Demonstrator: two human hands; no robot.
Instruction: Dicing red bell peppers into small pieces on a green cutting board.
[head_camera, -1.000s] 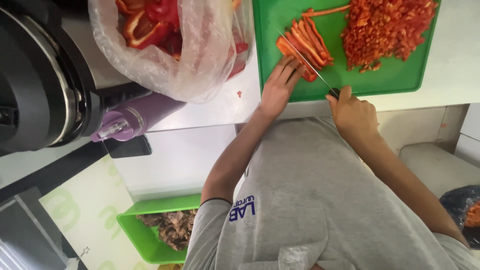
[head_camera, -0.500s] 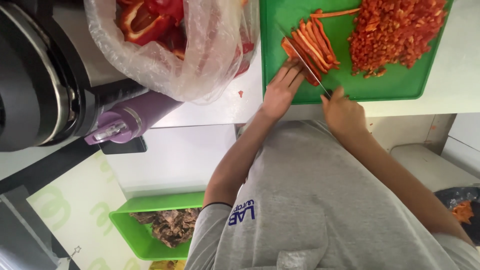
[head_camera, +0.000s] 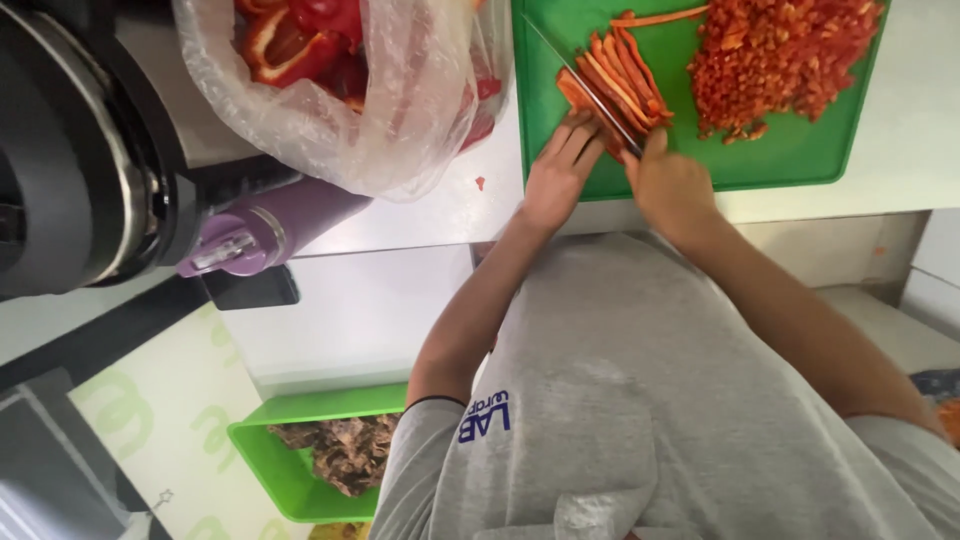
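Right hand (head_camera: 672, 185) grips the knife (head_camera: 585, 85) — blade lying slantwise across the red pepper strips (head_camera: 615, 85) on the green cutting board (head_camera: 790, 160); left hand (head_camera: 558, 175) pins the strips' near ends, fingers curled, just beside the blade.

left hand (head_camera: 558, 178) pins the red pepper strips (head_camera: 612, 88) on the green cutting board (head_camera: 800, 155), right hand (head_camera: 670, 185) gripping the knife (head_camera: 590, 85) across them, diced pepper pile (head_camera: 780, 60) beside.
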